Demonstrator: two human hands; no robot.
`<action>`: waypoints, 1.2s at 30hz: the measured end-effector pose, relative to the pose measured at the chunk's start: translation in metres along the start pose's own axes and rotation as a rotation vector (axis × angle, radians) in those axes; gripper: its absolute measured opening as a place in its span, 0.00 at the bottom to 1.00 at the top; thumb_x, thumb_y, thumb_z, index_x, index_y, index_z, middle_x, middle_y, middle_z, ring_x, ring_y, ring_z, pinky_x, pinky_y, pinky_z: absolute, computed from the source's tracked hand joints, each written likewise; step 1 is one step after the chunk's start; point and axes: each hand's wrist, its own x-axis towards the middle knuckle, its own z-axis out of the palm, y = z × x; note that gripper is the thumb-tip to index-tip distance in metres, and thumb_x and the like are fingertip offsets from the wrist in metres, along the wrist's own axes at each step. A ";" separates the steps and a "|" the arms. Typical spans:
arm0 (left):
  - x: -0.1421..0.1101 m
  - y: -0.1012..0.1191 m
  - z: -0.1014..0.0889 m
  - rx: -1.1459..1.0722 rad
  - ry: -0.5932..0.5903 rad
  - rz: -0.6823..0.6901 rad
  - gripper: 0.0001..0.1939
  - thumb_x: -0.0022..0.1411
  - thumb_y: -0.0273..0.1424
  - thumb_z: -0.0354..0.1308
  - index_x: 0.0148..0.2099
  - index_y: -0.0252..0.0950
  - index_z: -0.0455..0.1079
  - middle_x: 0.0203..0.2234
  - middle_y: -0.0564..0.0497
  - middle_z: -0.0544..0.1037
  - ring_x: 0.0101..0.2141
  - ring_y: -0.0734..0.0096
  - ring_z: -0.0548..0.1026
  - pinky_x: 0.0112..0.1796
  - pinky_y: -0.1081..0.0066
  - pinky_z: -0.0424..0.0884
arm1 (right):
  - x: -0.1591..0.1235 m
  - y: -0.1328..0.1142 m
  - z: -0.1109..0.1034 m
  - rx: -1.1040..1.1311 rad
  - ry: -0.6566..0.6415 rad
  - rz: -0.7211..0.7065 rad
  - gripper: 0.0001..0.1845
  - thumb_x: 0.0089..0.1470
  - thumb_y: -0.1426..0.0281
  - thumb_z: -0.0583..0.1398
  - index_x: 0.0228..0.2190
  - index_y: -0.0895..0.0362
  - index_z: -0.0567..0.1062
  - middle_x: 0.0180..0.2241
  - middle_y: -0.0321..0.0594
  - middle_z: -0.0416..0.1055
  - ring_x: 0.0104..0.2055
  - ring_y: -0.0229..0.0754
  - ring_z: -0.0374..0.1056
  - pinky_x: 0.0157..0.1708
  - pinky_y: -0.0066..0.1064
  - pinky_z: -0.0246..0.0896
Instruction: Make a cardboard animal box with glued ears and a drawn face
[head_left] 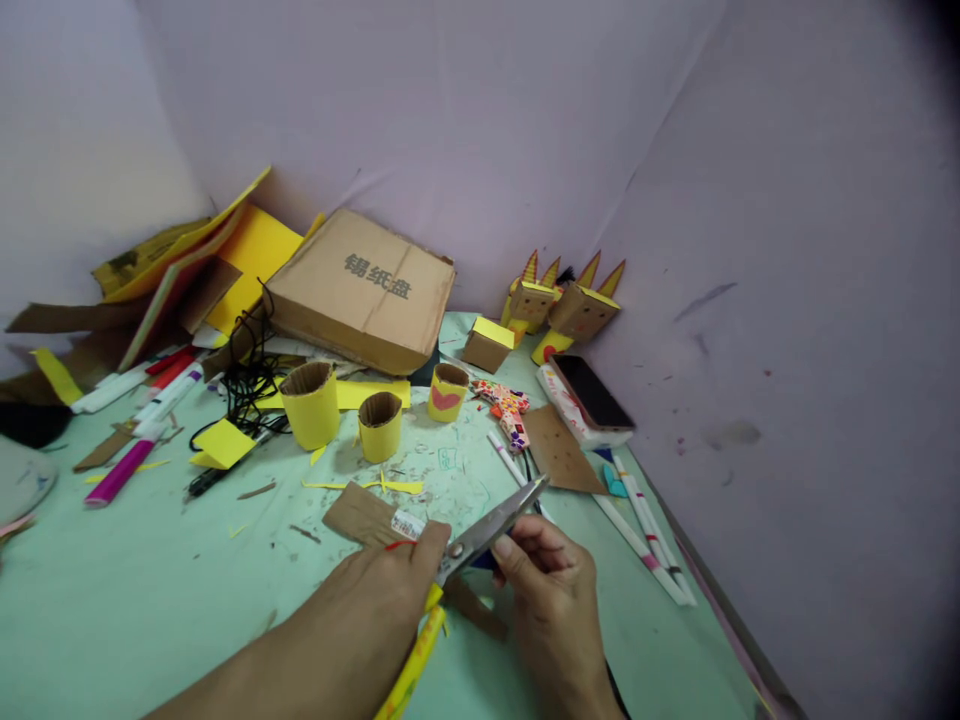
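Observation:
My left hand (382, 595) is closed at the scissors (480, 540), with its thumb near the pivot. The yellow handle runs down beside my wrist, and the blades point up to the right. A thin red edge shows by the left fingers; what it belongs to is hidden. My right hand (555, 585) is closed, thumb and fingers pinching a small dark blue piece (486, 560) just below the blade. Beyond the left hand lies a brown cardboard strip (360, 512) with a white label. Another brown scrap (474, 608) is under the scissors.
Yellow-covered cardboard rings (311, 412) stand ahead, one with a pink heart. Behind them are a cardboard box (367, 290), a small box (489, 345) and horned cardboard figures (581, 310). A phone (592, 390) and markers (649, 540) lie right; black cord (251, 370) and cardboard sheets lie left.

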 end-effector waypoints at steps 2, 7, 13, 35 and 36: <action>0.000 0.000 -0.004 -0.084 0.051 0.084 0.16 0.52 0.26 0.52 0.44 0.40 0.70 0.24 0.52 0.78 0.28 0.62 0.75 0.32 0.71 0.70 | 0.001 -0.002 0.001 0.038 -0.034 0.018 0.06 0.39 0.68 0.68 0.22 0.57 0.79 0.18 0.33 0.72 0.19 0.32 0.63 0.19 0.20 0.57; 0.008 0.001 -0.017 -0.054 0.320 0.117 0.10 0.60 0.33 0.46 0.39 0.39 0.68 0.23 0.53 0.76 0.24 0.68 0.72 0.27 0.73 0.67 | 0.001 -0.003 0.003 0.158 -0.032 0.126 0.11 0.35 0.65 0.71 0.22 0.58 0.79 0.16 0.34 0.71 0.16 0.29 0.59 0.15 0.18 0.52; 0.005 -0.008 -0.009 -0.101 0.255 0.082 0.17 0.57 0.30 0.49 0.49 0.40 0.67 0.28 0.50 0.78 0.28 0.62 0.75 0.31 0.70 0.69 | 0.002 0.000 0.005 0.191 -0.020 0.144 0.12 0.33 0.65 0.71 0.22 0.58 0.79 0.16 0.34 0.71 0.16 0.29 0.59 0.16 0.18 0.52; 0.001 0.008 -0.021 -0.504 0.251 -0.026 0.14 0.56 0.30 0.55 0.45 0.42 0.60 0.32 0.54 0.72 0.29 0.71 0.71 0.31 0.73 0.68 | 0.000 -0.016 0.003 -0.075 -0.324 0.245 0.10 0.36 0.67 0.68 0.21 0.60 0.76 0.15 0.34 0.69 0.16 0.32 0.60 0.17 0.23 0.56; 0.003 0.008 -0.022 -0.600 0.232 -0.024 0.16 0.54 0.28 0.56 0.45 0.42 0.59 0.32 0.55 0.71 0.28 0.73 0.70 0.30 0.74 0.68 | -0.001 -0.020 0.005 -0.136 -0.366 0.272 0.09 0.36 0.67 0.67 0.20 0.60 0.76 0.14 0.34 0.68 0.15 0.31 0.58 0.16 0.23 0.54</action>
